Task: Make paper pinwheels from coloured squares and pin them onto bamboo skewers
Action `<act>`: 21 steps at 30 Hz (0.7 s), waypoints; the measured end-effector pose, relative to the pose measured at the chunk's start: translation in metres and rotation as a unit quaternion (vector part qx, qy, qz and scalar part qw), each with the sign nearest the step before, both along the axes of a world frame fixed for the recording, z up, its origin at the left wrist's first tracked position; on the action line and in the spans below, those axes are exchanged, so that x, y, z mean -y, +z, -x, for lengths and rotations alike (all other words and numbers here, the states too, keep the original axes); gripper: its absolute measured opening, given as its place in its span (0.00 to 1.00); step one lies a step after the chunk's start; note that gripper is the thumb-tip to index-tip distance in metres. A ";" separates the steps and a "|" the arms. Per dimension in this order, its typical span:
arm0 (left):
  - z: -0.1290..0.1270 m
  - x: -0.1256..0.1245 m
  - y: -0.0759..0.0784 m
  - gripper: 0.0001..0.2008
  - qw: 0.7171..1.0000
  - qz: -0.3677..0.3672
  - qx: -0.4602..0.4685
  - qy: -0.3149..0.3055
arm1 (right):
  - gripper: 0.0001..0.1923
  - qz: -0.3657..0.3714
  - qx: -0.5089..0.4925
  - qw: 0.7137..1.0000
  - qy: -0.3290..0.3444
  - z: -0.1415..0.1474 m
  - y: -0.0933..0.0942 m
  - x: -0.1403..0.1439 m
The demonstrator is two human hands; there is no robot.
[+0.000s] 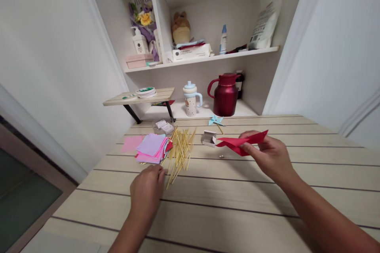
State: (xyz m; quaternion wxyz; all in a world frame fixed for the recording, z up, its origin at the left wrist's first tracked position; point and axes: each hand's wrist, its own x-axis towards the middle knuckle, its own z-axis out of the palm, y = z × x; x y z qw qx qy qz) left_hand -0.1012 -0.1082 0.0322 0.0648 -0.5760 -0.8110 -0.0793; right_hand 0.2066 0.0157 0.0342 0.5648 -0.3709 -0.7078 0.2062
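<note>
One folded red paper (242, 143) pinched in right hand (271, 156); left hand (147, 191), fingers curled, touches many sticks (179, 150).

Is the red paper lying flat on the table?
No, the right hand holds the red paper up above the table.

You face a pale plank table (208, 205) set against white walls (44, 47). At twelve o'clock a white alcove shelf (204, 58) spans the recess, with a small wooden riser (139, 99) at eleven o'clock beneath it. A dark glazed panel (20, 201) sits at eight o'clock. Light is soft and even.
</note>
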 end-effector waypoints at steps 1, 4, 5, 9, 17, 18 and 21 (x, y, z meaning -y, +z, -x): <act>-0.002 -0.003 0.000 0.14 1.000 0.007 -0.008 -0.005 | 0.05 -0.001 0.000 1.000 0.000 0.000 0.000 0.000; -0.004 -0.011 -0.001 0.15 0.999 0.013 -0.028 -0.011 | 0.05 0.006 -0.003 1.000 0.005 0.000 0.001 0.000; -0.002 -0.012 -0.001 0.16 0.999 0.012 -0.035 -0.002 | 0.05 0.010 -0.007 1.000 0.007 0.000 0.001 0.000; 0.006 -0.011 -0.003 0.14 0.998 0.015 -0.060 0.028 | 0.05 0.018 -0.016 1.000 0.005 0.000 0.000 -0.002; 0.008 0.002 -0.005 0.15 0.997 0.046 -0.063 0.010 | 0.06 0.010 -0.009 1.000 0.007 0.000 0.003 -0.001; 0.009 0.005 -0.004 0.15 0.997 0.051 -0.062 0.011 | 0.06 0.010 -0.010 1.000 0.007 -0.001 0.003 -0.001; 0.015 0.020 0.001 0.15 0.995 0.076 -0.068 0.013 | 0.06 0.011 -0.008 1.000 0.004 -0.001 0.004 0.000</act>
